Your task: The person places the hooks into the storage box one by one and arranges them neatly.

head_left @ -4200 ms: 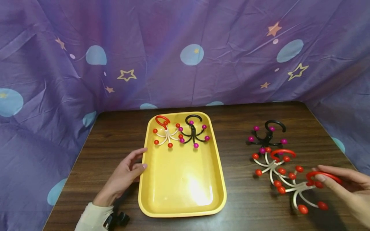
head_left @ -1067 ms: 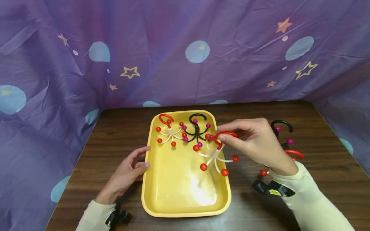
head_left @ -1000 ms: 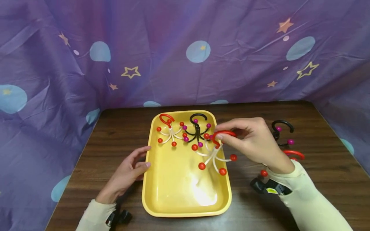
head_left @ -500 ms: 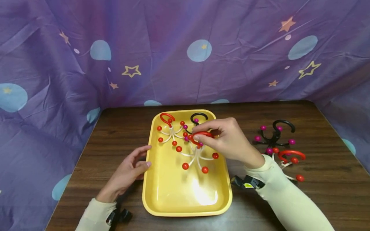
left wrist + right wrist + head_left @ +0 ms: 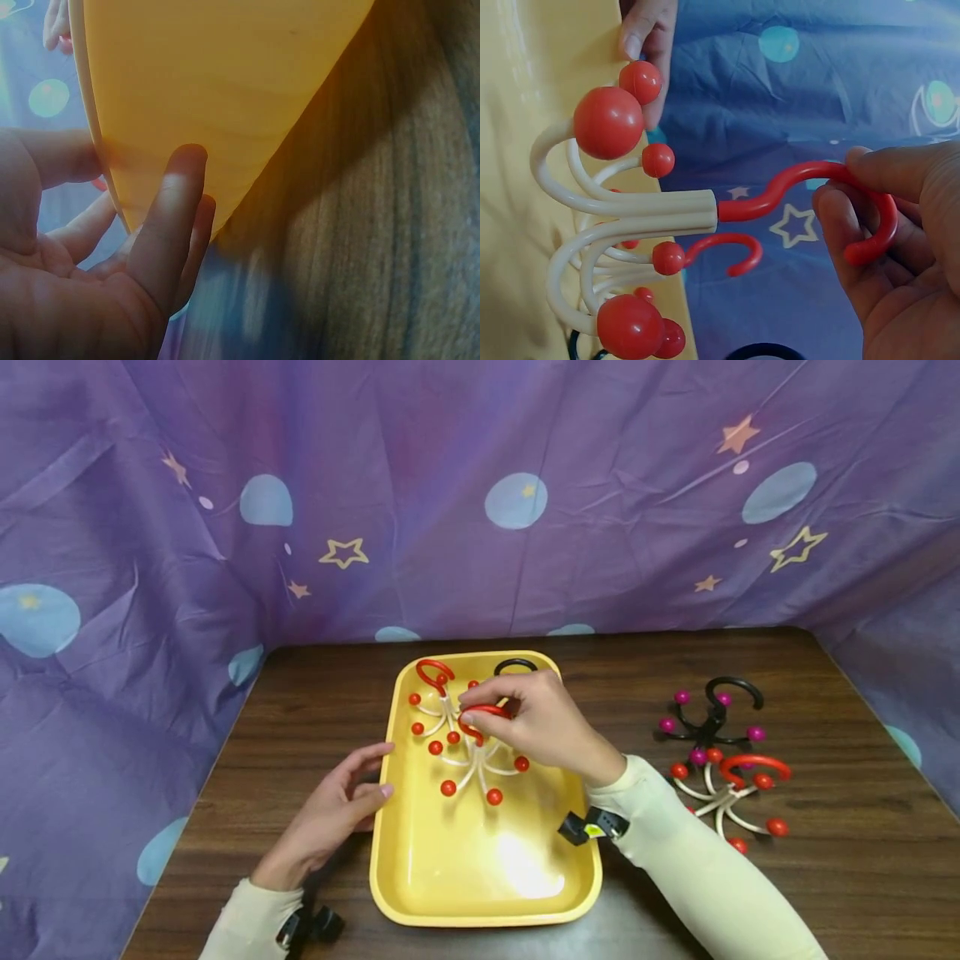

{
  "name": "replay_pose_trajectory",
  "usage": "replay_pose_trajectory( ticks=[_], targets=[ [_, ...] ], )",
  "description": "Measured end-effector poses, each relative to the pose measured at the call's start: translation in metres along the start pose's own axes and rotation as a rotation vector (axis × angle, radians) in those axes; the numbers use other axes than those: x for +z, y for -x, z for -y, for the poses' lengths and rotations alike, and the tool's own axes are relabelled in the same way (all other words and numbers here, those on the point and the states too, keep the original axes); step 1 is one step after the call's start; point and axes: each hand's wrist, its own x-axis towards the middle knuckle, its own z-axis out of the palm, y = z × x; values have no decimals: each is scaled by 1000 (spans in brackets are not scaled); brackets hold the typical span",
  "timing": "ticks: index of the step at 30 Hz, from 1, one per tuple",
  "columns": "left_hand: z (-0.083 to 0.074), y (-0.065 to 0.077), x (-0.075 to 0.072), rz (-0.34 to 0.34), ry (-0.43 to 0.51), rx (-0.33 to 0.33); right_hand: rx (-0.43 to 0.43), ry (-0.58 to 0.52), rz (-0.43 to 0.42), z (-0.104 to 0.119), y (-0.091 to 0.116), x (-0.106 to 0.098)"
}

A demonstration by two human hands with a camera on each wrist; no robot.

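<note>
In the head view my right hand (image 5: pixel 536 718) pinches the red hook of a white multi-arm hanger (image 5: pixel 478 762) with red ball ends. The hanger stands upright over the yellow tray (image 5: pixel 427 917); whether it touches the floor is unclear. In the right wrist view, thumb and fingers curl around the hook (image 5: pixel 780 180). My left hand (image 5: pixel 330 818) holds the tray's left rim, thumb and index over the edge and other fingers against the outer wall (image 5: pixel 225 90). Behind the held hanger, another white-and-red hanger (image 5: pixel 444 702) lies in the tray. A black hanger (image 5: pixel 516 665) is mostly hidden by my right hand.
Right of the tray on the brown wooden table (image 5: pixel 315 693) lie a black hanger with magenta balls (image 5: pixel 708 727) and a white-and-red hanger (image 5: pixel 726 797), close together. A purple star-patterned cloth (image 5: pixel 420 510) stands behind the table. The right forearm crosses the tray's right rim.
The right hand has carried the white-and-red hanger left from the table, over the tray's right rim to mid-tray. The left hand has stayed on the tray's rim.
</note>
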Motion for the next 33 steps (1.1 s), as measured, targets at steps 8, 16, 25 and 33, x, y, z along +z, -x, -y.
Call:
replay_pose_trajectory(
  ticks=[8, 16, 25, 33],
  targets=[
    [0, -1, 0, -14, -7, -15, 32, 42, 33, -11, -7, 16],
    [0, -1, 0, -20, -6, -25, 41, 26, 71, -13, -13, 30],
    [-1, -1, 1, -6, -1, -22, 49, 44, 141, -11, -21, 42],
    [-1, 0, 2, -6, -1, -20, 29, 64, 138, -12, -24, 51]
  ],
)
